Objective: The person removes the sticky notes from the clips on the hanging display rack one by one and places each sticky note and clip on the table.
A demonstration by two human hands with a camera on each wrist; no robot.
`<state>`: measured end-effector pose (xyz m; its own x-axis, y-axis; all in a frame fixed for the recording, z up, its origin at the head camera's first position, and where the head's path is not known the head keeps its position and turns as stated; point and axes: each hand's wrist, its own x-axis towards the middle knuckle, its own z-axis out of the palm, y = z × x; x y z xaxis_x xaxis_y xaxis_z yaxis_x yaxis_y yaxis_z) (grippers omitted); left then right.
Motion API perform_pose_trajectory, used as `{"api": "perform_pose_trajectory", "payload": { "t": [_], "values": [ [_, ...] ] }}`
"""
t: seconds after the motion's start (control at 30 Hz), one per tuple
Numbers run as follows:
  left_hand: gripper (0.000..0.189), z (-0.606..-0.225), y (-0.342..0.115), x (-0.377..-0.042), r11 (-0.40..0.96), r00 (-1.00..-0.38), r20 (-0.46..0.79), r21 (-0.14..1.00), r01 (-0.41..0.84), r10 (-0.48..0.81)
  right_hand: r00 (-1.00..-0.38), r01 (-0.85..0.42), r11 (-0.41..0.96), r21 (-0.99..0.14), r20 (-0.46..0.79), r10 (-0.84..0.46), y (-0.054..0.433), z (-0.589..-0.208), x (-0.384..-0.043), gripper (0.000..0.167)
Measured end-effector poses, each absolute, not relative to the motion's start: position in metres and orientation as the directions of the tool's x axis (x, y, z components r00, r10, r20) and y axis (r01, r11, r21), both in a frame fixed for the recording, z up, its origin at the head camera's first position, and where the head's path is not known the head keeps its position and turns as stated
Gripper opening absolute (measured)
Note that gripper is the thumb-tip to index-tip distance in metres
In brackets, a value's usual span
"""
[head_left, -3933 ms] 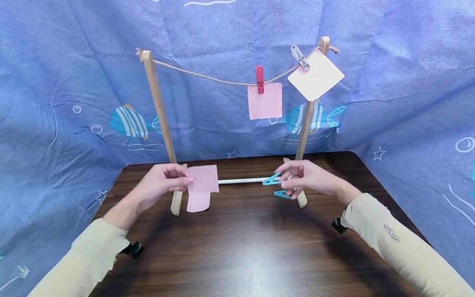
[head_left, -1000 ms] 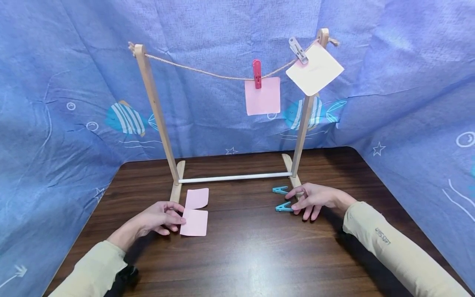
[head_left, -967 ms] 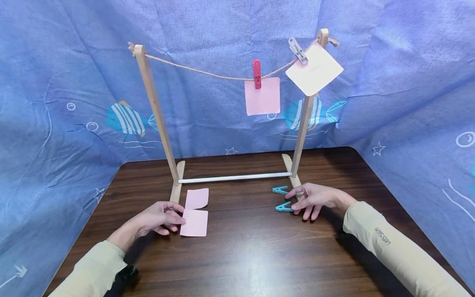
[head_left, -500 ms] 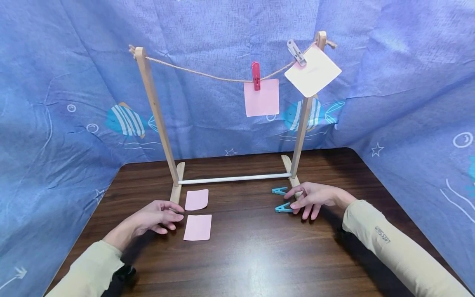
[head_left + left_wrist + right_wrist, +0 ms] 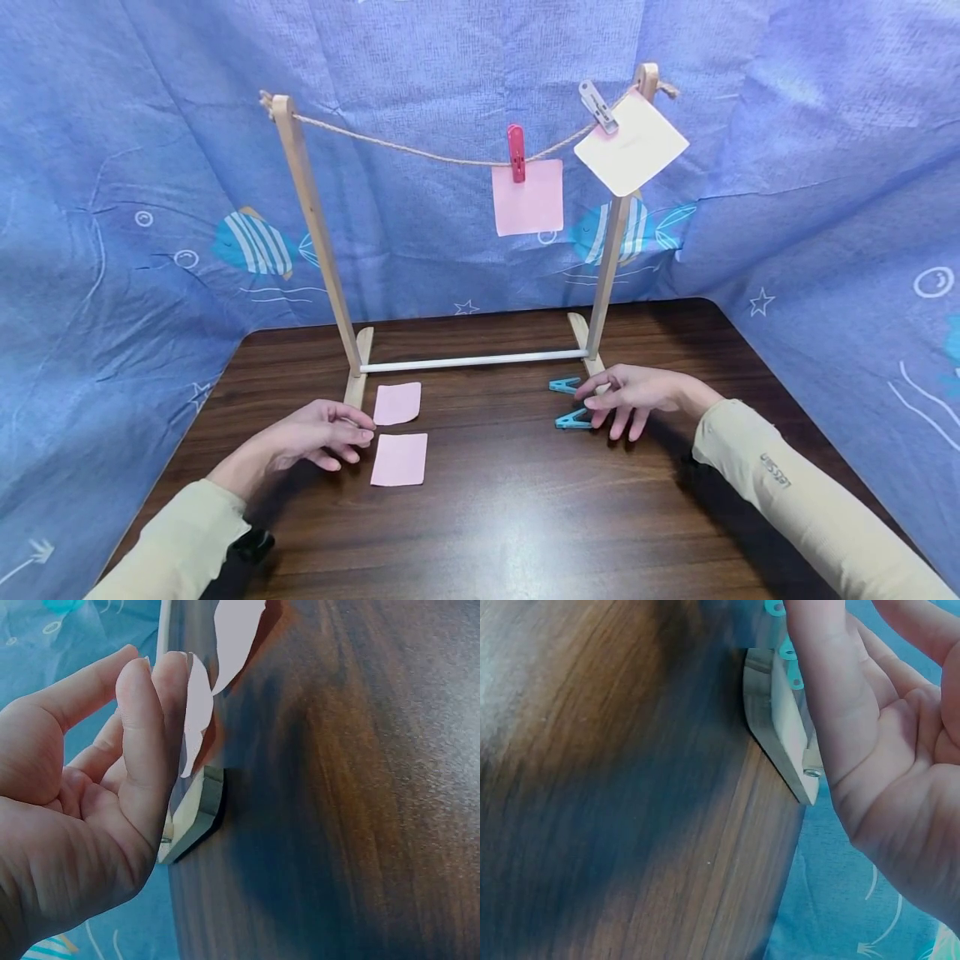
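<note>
Two pink paper squares lie on the table by the rack's left foot, the far one [image 5: 397,403] close behind the near one [image 5: 399,460]. My left hand [image 5: 315,433] hovers just left of them, fingers relaxed, holding nothing; in the left wrist view, the squares' edges curl up beyond my fingers. Two teal clothespins, a far one [image 5: 564,385] and a near one [image 5: 573,419], rest beside the rack's right foot. Over their right ends hangs my right hand [image 5: 637,400], fingers loosely spread and gripping nothing. In the right wrist view, the clothespins [image 5: 787,649] are partly hidden behind my hand.
A wooden rack [image 5: 318,225] with a sagging rope [image 5: 405,150] stands at the table's back. A red clothespin [image 5: 516,152] holds a pink square [image 5: 528,200] on it; a grey clothespin [image 5: 597,108] holds a pale square [image 5: 633,146]. Low between the feet runs a white rod [image 5: 472,361].
Earlier, my left hand held a pink square and my right a teal clothespin, both raised. Both were set down and let go; the near square then slid slightly right, clear of my left fingers.
</note>
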<state>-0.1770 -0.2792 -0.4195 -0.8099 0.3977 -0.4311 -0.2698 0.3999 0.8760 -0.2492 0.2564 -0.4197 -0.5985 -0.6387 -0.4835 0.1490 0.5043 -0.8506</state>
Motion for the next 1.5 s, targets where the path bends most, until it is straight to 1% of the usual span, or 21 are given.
{"api": "perform_pose_trajectory", "payload": {
  "t": [0.13, 0.3, 0.63, 0.77, 1.03, 1.2, 1.4, 1.5],
  "values": [
    [0.047, -0.415, -0.278, -0.179, 0.394, -0.809, -0.414, 0.885, -0.249, 0.417, -0.589, 0.136, 0.508, -0.851, -0.481, -0.649, 0.255, -0.412, -0.252, 0.052],
    [0.046, -0.406, -0.275, -0.182, 0.389, -0.807, -0.392, 0.894, -0.222, 0.441, -0.599, 0.115, 0.508, -0.853, -0.468, -0.650, 0.253, -0.403, -0.255, 0.055],
    [0.046, -0.398, -0.269, -0.187, 0.407, -0.790, -0.405, 0.887, -0.217, 0.461, -0.594, 0.120, 0.504, -0.855, -0.469, -0.654, 0.248, -0.393, -0.258, 0.055],
    [0.044, -0.393, -0.266, -0.190, 0.411, -0.776, -0.412, 0.886, -0.217, 0.478, -0.602, 0.108, 0.513, -0.852, -0.467, -0.648, 0.247, -0.387, -0.258, 0.055],
    [0.049, -0.375, -0.254, -0.199, 0.418, -0.754, -0.407, 0.888, -0.193, 0.516, -0.610, 0.076, 0.533, -0.843, -0.462, -0.644, 0.241, -0.364, -0.263, 0.053],
    [0.047, -0.363, -0.246, -0.204, 0.413, -0.746, -0.390, 0.895, -0.169, 0.540, -0.616, 0.039, 0.548, -0.835, -0.452, -0.645, 0.236, -0.350, -0.264, 0.050],
    [0.046, -0.348, -0.235, -0.211, 0.399, -0.749, -0.377, 0.902, -0.163, 0.545, -0.606, -0.010, 0.555, -0.832, -0.436, -0.665, 0.228, -0.328, -0.264, 0.055],
    [0.045, -0.339, -0.229, -0.215, 0.399, -0.755, -0.371, 0.903, -0.158, 0.540, -0.597, -0.040, 0.558, -0.829, -0.428, -0.679, 0.223, -0.317, -0.264, 0.055]
  ]
}}
